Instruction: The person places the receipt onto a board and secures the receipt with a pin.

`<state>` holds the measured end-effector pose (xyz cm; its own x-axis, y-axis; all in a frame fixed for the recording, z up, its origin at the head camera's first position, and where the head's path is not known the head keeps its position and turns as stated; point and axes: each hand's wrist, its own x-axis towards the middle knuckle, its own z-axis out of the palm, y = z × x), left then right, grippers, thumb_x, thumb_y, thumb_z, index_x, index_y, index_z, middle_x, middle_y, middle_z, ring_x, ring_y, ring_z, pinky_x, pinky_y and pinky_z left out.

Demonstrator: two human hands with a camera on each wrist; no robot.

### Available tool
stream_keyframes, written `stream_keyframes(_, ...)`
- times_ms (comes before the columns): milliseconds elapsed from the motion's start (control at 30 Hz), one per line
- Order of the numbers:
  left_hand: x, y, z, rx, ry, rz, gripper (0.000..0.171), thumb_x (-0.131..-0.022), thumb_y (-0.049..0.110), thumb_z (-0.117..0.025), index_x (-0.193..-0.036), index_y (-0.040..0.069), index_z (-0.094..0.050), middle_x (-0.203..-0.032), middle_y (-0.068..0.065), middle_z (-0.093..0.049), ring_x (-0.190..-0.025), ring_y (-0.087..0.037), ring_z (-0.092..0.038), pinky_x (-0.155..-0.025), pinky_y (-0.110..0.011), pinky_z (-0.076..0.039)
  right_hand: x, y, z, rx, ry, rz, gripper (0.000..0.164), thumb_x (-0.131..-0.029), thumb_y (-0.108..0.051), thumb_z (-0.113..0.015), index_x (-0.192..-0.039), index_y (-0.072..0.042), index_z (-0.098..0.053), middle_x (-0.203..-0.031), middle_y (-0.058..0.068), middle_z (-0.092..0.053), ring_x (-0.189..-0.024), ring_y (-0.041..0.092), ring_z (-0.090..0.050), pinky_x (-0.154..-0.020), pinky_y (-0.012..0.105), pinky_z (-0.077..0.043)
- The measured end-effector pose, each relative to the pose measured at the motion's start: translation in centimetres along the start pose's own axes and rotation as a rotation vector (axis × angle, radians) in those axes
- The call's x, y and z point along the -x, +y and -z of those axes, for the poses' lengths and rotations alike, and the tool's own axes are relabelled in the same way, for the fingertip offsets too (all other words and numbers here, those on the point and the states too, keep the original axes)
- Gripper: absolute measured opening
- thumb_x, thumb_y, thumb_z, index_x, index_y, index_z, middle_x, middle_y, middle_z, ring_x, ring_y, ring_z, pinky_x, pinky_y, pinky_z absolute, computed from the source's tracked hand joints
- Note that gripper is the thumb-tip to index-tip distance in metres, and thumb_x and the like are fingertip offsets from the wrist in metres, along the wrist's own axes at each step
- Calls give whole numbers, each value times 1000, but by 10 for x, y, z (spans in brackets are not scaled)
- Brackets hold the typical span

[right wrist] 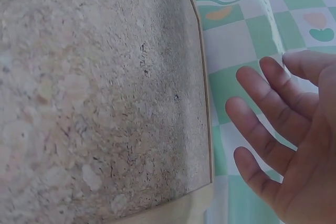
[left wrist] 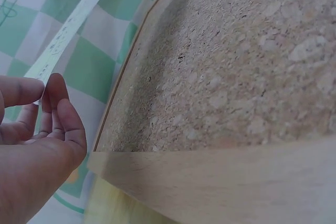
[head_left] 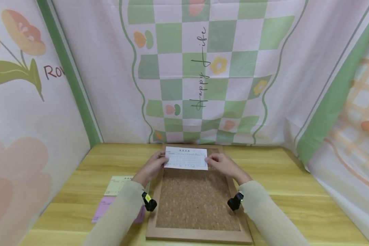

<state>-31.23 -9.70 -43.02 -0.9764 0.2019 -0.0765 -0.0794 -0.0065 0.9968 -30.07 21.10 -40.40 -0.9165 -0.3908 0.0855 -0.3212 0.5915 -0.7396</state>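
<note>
A white printed form [head_left: 186, 158] with a ruled table on it is held up above the far end of a wood-framed cork board [head_left: 198, 201]. My left hand [head_left: 152, 166] pinches its left edge between thumb and fingers. At the opposite edge, my right hand [head_left: 226, 165] pinches the paper with thumb and index finger. In the left wrist view the form [left wrist: 58, 43] appears nearly edge-on, raised off the cork. The right wrist view shows the other fingers [right wrist: 254, 124] of the right hand spread loosely below the pinch.
On the wooden table [head_left: 295, 191], left of the board, lie a yellow form [head_left: 115, 184] and a purple form [head_left: 102, 206], partly covered by the left sleeve. A checked curtain [head_left: 196, 85] hangs behind the table's far edge.
</note>
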Motion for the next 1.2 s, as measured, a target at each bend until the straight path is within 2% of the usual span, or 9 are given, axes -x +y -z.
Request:
stream_keyframes(100,-1,-2,0,0,-1,-9,42,-101,5,-49,-142,-6,-43,-129,-19,-55,-102,-20,-56,-87,-32,-43,0,0,1,-3,7,7,30,-106,-30,-54,-102,-5,-71,-88,19,-65,-64,19,-45,-61,35,-41)
stream_keyframes(233,-1,-5,0,-15,13,-33,36,-102,5,-51,-137,-5,-47,-125,-19,-56,-104,-21,-57,-91,-34,-45,0,0,1,-4,17,2,31,-105,-29,-54,-93,-5,-69,-78,22,-59,-59,16,-38,-58,33,-38)
stream_keyframes(400,4,-4,0,-118,54,-35,28,-101,16,-61,-124,1,-55,-113,-14,-60,-99,-21,-59,-93,-42,-49,1,-3,3,11,27,-14,32,-105,-29,-54,-87,-5,-65,-74,17,-58,-58,16,-38,-59,33,-38)
stream_keyframes(500,6,-2,1,-201,74,-18,33,-99,26,-65,-123,5,-58,-108,-12,-63,-96,-23,-60,-90,-45,-50,3,-3,4,23,29,-12,33,-105,-29,-54,-85,-5,-63,-72,13,-57,-58,15,-39,-59,33,-38)
stream_keyframes(600,7,-1,1,-251,81,-11,37,-98,31,-67,-125,7,-59,-103,-10,-65,-94,-26,-62,-86,-43,-51,4,-2,5,23,29,-14,33,-105,-28,-54,-85,-3,-63,-75,15,-58,-61,16,-41,-60,33,-39)
stream_keyframes(700,7,-2,1,-282,73,-22,35,-99,30,-66,-124,6,-61,-97,-9,-66,-93,-28,-63,-84,-42,-51,4,1,5,22,27,-17,34,-105,-25,-54,-86,1,-63,-74,15,-58,-61,17,-41,-60,34,-38)
stream_keyframes(800,7,-3,-1,-320,65,-38,31,-99,26,-65,-122,5,-62,-92,-9,-66,-90,-28,-63,-81,-42,-52,4,6,5,36,24,-35,34,-105,-24,-55,-82,1,-61,-67,9,-54,-56,14,-37,-57,30,-36)
stream_keyframes(933,4,-5,-5,-390,55,-56,29,-98,22,-66,-121,4,-62,-96,-9,-68,-89,-25,-64,-77,-40,-53,5,12,7,54,9,-43,34,-104,-25,-57,-79,-1,-59,-62,5,-50,-53,11,-37,-53,28,-35)
stream_keyframes(1200,1,-7,-10,-464,22,-76,29,-95,19,-69,-118,3,-61,-104,-11,-68,-92,-25,-65,-77,-39,-55,6,22,9,80,-15,-64,35,-104,-24,-56,-80,0,-63,-74,16,-62,-59,17,-48,-54,31,-41)
